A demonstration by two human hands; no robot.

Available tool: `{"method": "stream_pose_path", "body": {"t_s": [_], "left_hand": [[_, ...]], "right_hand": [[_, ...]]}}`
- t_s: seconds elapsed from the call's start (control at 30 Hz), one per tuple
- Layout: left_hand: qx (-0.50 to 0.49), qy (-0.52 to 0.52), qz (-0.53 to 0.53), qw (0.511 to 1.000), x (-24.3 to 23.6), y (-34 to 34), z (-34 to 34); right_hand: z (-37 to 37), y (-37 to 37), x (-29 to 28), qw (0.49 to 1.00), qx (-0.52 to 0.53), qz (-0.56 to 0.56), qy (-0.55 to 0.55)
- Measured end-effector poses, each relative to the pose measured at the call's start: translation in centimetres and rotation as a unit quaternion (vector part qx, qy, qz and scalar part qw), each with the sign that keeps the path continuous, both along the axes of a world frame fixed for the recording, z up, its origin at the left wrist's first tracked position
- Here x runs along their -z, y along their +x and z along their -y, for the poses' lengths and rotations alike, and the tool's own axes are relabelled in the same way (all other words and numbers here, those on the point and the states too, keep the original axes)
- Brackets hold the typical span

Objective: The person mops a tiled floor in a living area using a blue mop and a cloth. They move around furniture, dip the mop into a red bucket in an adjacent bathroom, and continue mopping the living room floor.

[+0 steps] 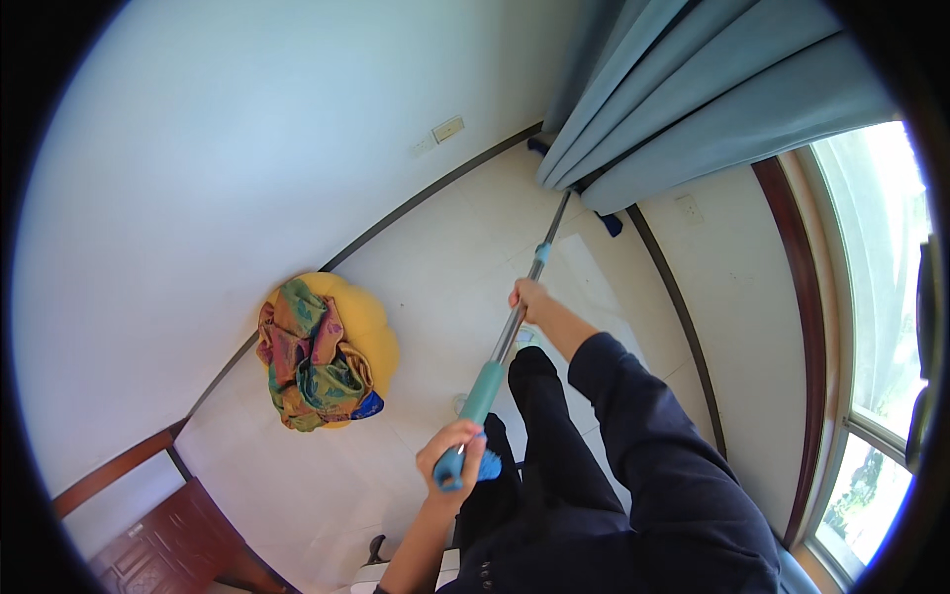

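Observation:
Both my hands grip the long pole of a mop (508,335), which slants away from me toward the far corner. My left hand (452,453) is closed round the teal grip near its blue hooked end. Farther up, my right hand (532,299) wraps the silver shaft just below a light blue collar. The pole's far end runs under the hem of a grey-blue curtain (683,119). Dark blue ends, which look like the mop head (612,224), show on either side of the hem; its middle is hidden. Some blue bristles (489,465) show beside my left hand.
A yellow pouf (368,315) with a crumpled multicoloured cloth (315,361) on it stands against the left wall. Dark baseboards edge the pale tiled floor (435,257). A brown wooden piece of furniture (168,540) is at the lower left, and a window (876,287) at the right.

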State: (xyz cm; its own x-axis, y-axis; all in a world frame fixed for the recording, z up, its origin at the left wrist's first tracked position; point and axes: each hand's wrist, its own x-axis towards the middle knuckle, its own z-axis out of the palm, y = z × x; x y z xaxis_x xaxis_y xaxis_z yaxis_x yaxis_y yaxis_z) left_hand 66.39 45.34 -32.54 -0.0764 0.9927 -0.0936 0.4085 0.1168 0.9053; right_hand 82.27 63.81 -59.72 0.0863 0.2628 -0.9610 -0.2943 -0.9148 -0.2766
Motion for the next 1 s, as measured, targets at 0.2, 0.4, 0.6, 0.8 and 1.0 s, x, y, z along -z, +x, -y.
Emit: {"method": "stream_pose_path", "body": {"t_s": [0.2,0.4,0.6,0.8,1.0], "left_hand": [[-0.146,0.071,0.066,0.985,-9.0,-10.3,11.0],[-0.116,0.09,0.065,0.987,-11.7,-13.0,11.6],[0.031,0.107,0.093,0.989,-7.5,-8.6,2.0],[0.091,0.155,0.108,0.978,-3.5,-4.5,-7.6],[0.083,0.115,0.184,0.973,2.4,-1.5,-15.0]], "right_hand": [[14.1,-13.6,-7.5,0.997,0.044,-0.005,-0.07],[15.2,-16.0,-12.8,0.989,0.09,-0.03,-0.112],[6.5,-8.4,-7.9,0.97,0.207,-0.124,-0.016],[-2.2,-1.0,-4.4,0.941,0.285,-0.181,0.029],[-10.5,2.8,-1.3,0.91,0.332,-0.237,0.078]]}}
